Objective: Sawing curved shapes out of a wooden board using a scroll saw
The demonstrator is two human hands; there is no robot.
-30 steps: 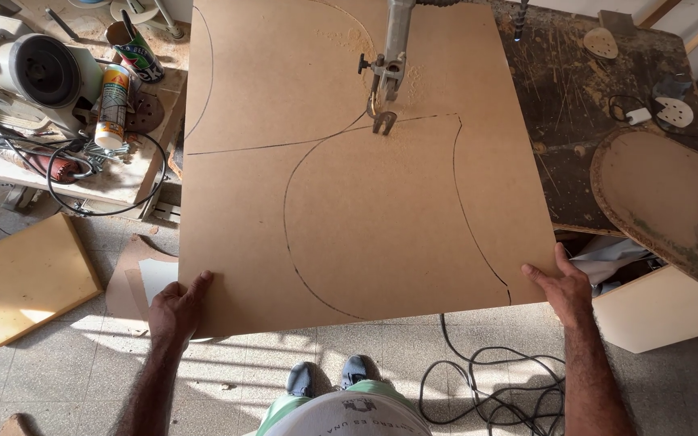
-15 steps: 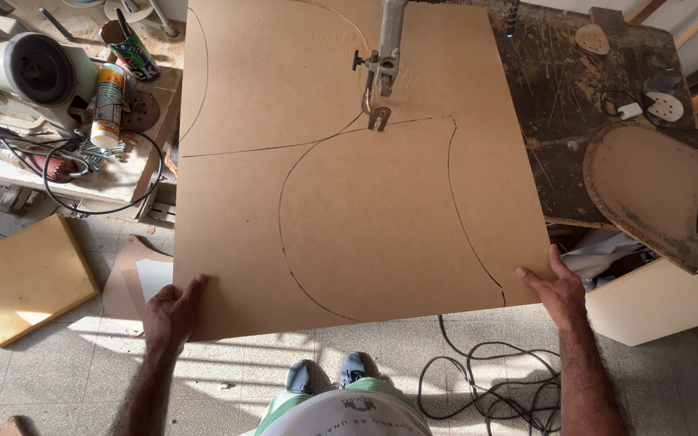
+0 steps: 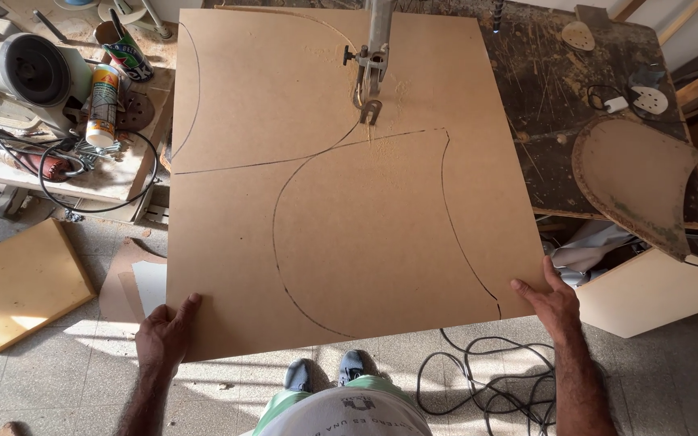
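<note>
The large fibreboard sheet [image 3: 341, 178], gripped at its near corners by the left hand [image 3: 165, 333] and right hand [image 3: 549, 300], has been swung slightly, so the saw blade [image 3: 370, 111] is kept on the pencilled curve.
</note>
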